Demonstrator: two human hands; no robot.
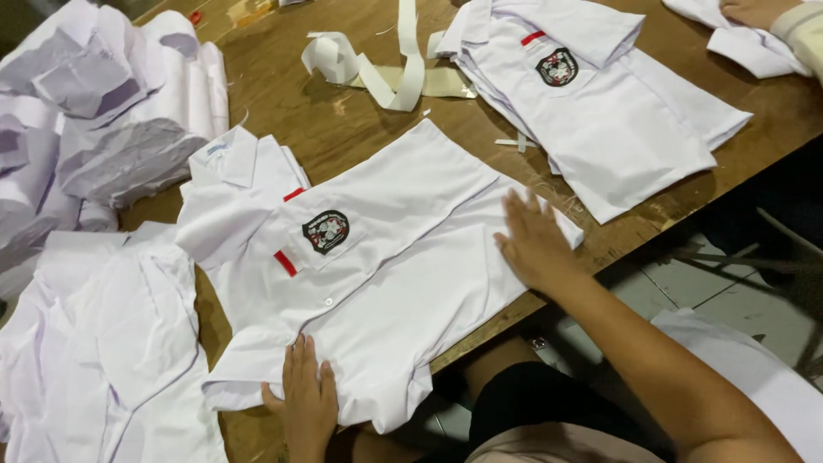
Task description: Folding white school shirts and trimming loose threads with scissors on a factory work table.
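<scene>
Nearest the camera, the person's left hand [304, 396] is lying flat on the near hem of a white short-sleeved shirt [386, 257], fingers stretched out straight and close together, gripping nothing, only pressing the cloth down. The right hand [533, 242] is reaching in from the right, its bare forearm crossing the table edge; its fingers are spread open and lying flat on the shirt's far side edge, again holding nothing. The hand is slightly blurred.

The shirt itself is lying face up, spread across the near part of the brown wooden table [343, 129], collar pointing to the upper left, its lower part hanging a little over the table's edge. A dark round badge [326, 231] is sitting on its chest pocket, with a small red strip [285, 263] just beside the pocket and another at the collar.

To the left, a heap of white shirts [103, 360] is lying crumpled just beside the spread one. Farther back on the left, a pile of rumpled white paper [94, 111] is resting on the table. Beyond the shirt, loose white strips of fabric [377, 73] are curling on the bare wood. At the far right, a stack of folded shirts [600, 111] is lying with the same badge showing, and at the top right corner another person's hand [754, 12] is resting on more white cloth.
</scene>
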